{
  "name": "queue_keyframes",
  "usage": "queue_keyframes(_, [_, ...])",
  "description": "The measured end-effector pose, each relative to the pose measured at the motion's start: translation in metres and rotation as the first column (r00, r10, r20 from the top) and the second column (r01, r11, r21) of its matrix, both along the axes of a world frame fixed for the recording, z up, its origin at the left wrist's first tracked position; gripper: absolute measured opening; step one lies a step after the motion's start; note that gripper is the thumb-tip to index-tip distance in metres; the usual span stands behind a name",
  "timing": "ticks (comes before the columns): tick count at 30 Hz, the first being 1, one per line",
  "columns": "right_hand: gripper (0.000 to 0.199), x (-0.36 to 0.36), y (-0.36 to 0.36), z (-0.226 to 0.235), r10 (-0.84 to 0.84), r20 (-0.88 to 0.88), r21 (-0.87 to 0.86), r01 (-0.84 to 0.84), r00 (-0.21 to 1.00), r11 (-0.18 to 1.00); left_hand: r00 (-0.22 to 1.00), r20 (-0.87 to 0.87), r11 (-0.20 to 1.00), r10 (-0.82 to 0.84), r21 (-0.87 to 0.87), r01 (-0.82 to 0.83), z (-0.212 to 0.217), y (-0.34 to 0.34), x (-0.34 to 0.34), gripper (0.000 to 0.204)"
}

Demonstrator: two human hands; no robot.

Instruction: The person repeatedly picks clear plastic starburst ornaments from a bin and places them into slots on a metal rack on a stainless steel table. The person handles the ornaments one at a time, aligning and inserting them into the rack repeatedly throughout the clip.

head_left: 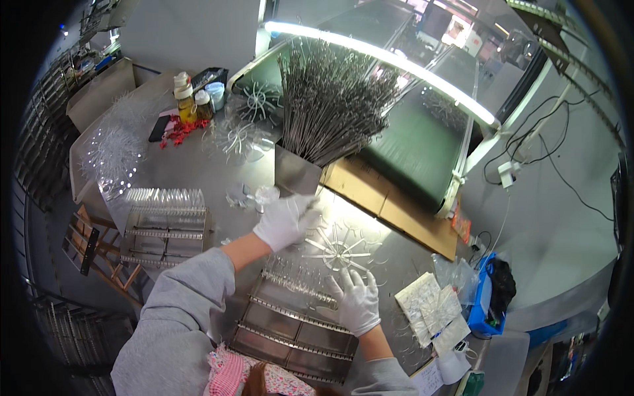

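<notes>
A clear plastic piece with spokes radiating like a wheel point(340, 249) lies on the metal table under bright light. My left hand point(284, 223), in a white glove, is at its upper left; the fingers point right and are smeared, so I cannot tell whether they hold anything. My right hand point(358, 303), also gloved, is just below the wheel, fingers apart and stretched toward its lower rim. In front of me stands a slotted metal rack point(297, 329). A row of clear curved plastic pieces point(297, 276) stands along its far end, left of my right hand.
A metal bin point(296, 173) of thin dark rods stands beyond my left hand, beside flattened cardboard point(389, 204) and a green conveyor belt point(413, 155). Left are a second rack point(165, 234), clear plastic parts point(115, 158) and bottles point(185, 99). Right are papers point(432, 307) and a blue box point(485, 310).
</notes>
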State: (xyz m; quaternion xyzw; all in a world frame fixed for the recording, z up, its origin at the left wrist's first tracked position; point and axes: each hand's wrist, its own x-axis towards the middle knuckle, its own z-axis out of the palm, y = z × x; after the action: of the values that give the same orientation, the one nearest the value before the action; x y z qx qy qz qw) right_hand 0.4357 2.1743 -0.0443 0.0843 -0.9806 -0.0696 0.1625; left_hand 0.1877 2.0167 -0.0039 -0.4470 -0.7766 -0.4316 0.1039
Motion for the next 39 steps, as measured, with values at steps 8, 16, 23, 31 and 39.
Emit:
queue_keyframes(8, [0.018,0.056,-0.084,-0.001,-0.159,0.377,-0.069,0.199,0.912,0.977,0.965,-0.038,0.954,0.261,0.165,-0.251,0.109,0.075,-0.092,0.027])
queue_keyframes(16, [0.021,0.124,-0.198,-0.081,-0.117,0.151,-0.591,0.185,0.982,0.785,0.851,0.073,0.635,0.521,0.634,-0.442,0.13,0.014,-0.083,0.026])
queue_keyframes(23, [0.014,0.164,-0.196,-0.079,-0.025,0.215,-0.557,0.144,0.976,0.818,0.963,0.192,0.315,0.189,0.917,-0.245,0.179,-0.226,-0.009,0.021])
queue_keyframes(31, [0.023,0.196,-0.155,-0.047,0.303,0.328,-0.437,-0.141,0.895,0.888,0.442,0.81,0.159,0.385,0.414,-0.897,-0.045,-0.291,0.13,0.018])
queue_keyframes(39, [0.098,0.037,-0.072,0.001,0.041,0.065,0.0,-0.041,0.997,0.999,0.305,0.93,0.629,0.203,0.115,-0.769,-0.164,-0.24,0.177,0.01])
